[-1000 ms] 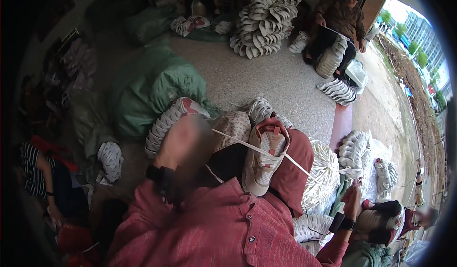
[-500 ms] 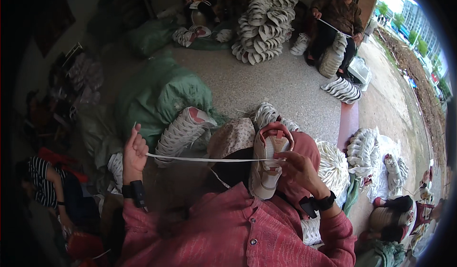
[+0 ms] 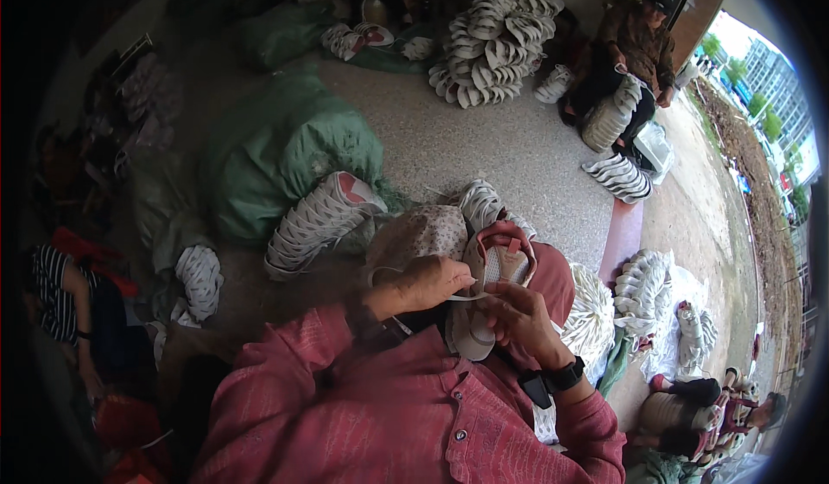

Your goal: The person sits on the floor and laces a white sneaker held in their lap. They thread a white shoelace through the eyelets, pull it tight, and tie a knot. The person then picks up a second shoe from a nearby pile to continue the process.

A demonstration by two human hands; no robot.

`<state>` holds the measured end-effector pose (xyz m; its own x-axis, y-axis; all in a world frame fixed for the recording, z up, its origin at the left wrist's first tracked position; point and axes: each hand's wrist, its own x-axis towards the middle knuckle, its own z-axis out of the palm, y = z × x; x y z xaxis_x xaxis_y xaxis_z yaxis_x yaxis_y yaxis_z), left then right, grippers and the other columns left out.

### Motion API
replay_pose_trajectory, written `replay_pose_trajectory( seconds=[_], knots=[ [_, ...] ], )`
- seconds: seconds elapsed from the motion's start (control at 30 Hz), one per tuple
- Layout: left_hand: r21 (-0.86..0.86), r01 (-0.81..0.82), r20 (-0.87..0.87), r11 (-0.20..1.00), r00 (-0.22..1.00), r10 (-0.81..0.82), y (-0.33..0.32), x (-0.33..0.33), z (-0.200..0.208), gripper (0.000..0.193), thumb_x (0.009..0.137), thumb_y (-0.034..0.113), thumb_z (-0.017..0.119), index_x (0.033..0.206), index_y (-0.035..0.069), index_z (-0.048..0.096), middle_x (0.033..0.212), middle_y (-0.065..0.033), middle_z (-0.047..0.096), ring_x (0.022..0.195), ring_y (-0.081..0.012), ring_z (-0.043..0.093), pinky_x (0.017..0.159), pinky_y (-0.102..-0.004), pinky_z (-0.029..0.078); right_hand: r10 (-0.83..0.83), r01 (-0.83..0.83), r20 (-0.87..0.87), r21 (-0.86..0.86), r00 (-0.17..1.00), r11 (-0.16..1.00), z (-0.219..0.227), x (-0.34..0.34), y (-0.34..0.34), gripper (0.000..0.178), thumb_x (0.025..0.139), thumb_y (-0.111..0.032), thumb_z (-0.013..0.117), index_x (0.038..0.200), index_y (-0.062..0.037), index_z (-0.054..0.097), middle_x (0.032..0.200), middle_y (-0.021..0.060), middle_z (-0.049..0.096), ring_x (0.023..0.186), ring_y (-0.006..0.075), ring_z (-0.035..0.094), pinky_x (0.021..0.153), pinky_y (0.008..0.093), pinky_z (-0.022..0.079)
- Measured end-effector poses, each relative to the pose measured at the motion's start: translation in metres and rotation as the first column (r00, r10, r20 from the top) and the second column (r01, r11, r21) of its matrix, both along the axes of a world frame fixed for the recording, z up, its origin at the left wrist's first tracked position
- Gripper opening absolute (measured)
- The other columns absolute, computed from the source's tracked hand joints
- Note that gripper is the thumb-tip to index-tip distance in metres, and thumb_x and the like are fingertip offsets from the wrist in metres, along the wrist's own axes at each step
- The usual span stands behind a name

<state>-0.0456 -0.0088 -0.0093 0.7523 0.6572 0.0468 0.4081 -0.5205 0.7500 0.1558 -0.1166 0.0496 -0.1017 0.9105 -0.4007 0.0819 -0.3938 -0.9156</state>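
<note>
A shoe upper (image 3: 511, 268) in white mesh, beige and dusty red lies on my lap, its collar pointing away from me. My left hand (image 3: 429, 284) is closed at its left side, pinching a white shoelace (image 3: 466, 297). Part of the lace loops out behind that hand. My right hand (image 3: 524, 318) is bent over the front of the upper, thumb and fingers pinched on the lace close to the eyelets. The two hands nearly meet, and they cover part of the upper's tongue and toe. Which eyelet the lace passes through is hidden.
Left of my lap leans a stack of nested shoe uppers (image 3: 324, 223) against a green sack (image 3: 285, 160). A bundle of white laces (image 3: 590, 311) hangs at my right, beside more stacked uppers (image 3: 643, 285). A large pile of uppers (image 3: 496, 44) stands ahead; other people sit around.
My left hand has come in from far left to the upper, and the lace that was stretched taut now hangs in a loop. My right hand has stayed at the upper, shifting slightly.
</note>
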Motion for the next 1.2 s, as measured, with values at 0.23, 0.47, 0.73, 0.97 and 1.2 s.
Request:
replay_pose_trajectory(
  seconds=[0.23,0.47,0.73,0.97,1.2],
  knots=[
    [0.086,0.058,0.061,0.995,0.996,-0.063,-0.001,0.005,0.001,0.03,0.096,0.031,0.054,0.087,0.006,0.067,0.081,-0.0167,0.066,0.077,-0.0352,0.066,0.069,-0.0436,0.05,0.016,-0.015,-0.034,0.032,0.999,0.999,-0.003,-0.001,0.0,0.037,0.097,-0.021,0.062,0.125,0.0023,0.057,0.084,0.0033,0.065,0.061,0.0071,0.058,0.053,0.0209,0.046],
    [-0.032,0.057,0.116,0.998,0.992,-0.053,0.004,0.018,-0.013,0.03,0.095,0.028,0.055,0.085,0.004,0.069,0.076,-0.0124,0.066,0.071,-0.027,0.066,0.067,-0.039,0.05,0.041,-0.039,-0.028,0.063,0.999,0.997,-0.009,-0.001,0.001,0.038,0.095,-0.017,0.064,0.126,0.0035,0.057,0.095,0.0074,0.07,0.065,0.0082,0.059,0.055,0.0219,0.047],
    [0.303,0.116,0.009,0.946,0.992,-0.124,0.024,0.01,0.022,0.029,0.08,0.022,0.073,0.103,0.006,0.065,0.101,-0.0069,0.063,0.096,-0.0272,0.063,0.078,-0.0367,0.05,0.072,-0.342,0.591,0.358,0.803,0.869,0.01,0.013,0.01,0.021,0.088,-0.009,0.067,0.107,-0.0017,0.066,0.089,0.0087,0.067,0.071,0.02,0.062,0.064,0.0323,0.048],
    [0.198,0.424,0.034,0.884,0.898,-0.438,0.055,0.02,0.027,0.039,0.068,0.017,0.081,0.096,0.008,0.056,0.102,-0.0072,0.055,0.099,-0.0308,0.061,0.082,-0.041,0.049,0.069,-0.587,0.651,0.628,0.756,0.512,-0.011,0.036,0.063,0.018,0.076,-0.006,0.076,0.093,-0.0075,0.07,0.095,0.0074,0.065,0.092,0.0278,0.065,0.083,0.0385,0.05],
    [0.16,0.362,0.095,0.918,0.92,-0.38,0.055,0.026,0.012,0.034,0.067,0.022,0.082,0.078,0.009,0.053,0.087,-0.0059,0.056,0.084,-0.0288,0.061,0.071,-0.039,0.047,0.136,-0.564,0.613,0.588,0.778,0.579,-0.02,0.03,0.064,0.021,0.073,-0.006,0.076,0.094,-0.0076,0.07,0.094,0.004,0.064,0.093,0.0249,0.065,0.084,0.0366,0.051]
  ],
)
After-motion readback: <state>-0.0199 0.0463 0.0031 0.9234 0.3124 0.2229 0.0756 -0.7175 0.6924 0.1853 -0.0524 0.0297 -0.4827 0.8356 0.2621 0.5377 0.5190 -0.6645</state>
